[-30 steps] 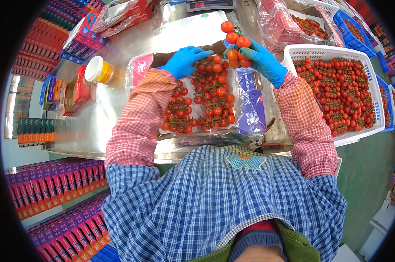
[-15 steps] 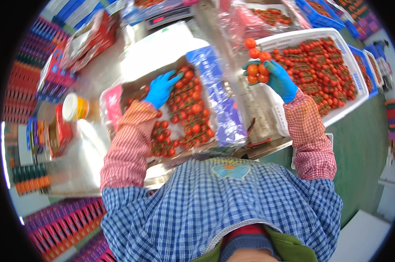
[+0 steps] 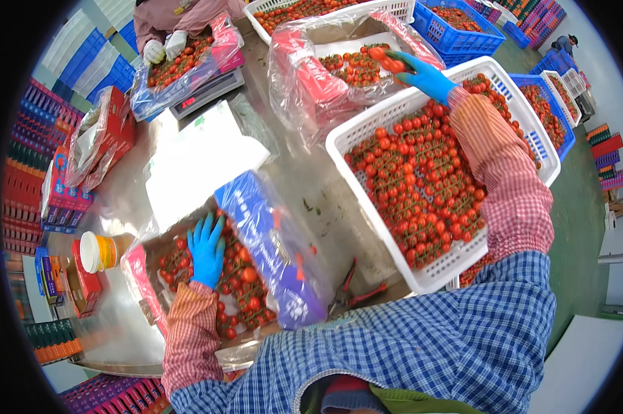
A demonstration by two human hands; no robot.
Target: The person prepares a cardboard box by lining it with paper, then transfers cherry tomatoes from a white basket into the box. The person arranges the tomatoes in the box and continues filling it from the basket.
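Red tomato cluster (image 3: 386,59), gripped by the right hand (image 3: 427,77) over a pink box (image 3: 313,77) at the frame's upper centre, slants up-left, while the farther left hand (image 3: 206,251) lies spread on boxed tomatoes (image 3: 249,275), lower left.

Blue gloves (image 3: 427,78), red-checked sleeve covers (image 3: 499,162), blue-and-white checked smock (image 3: 408,338).

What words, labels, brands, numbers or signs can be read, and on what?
Nothing reads clearly.
Scale: red lit digits, too small.
Tomato box, blue-purple side: print blurred under film.
Tub: yellow label, print too small.
White sheet: green mark, no legible words.
Stacked boxes: too small.
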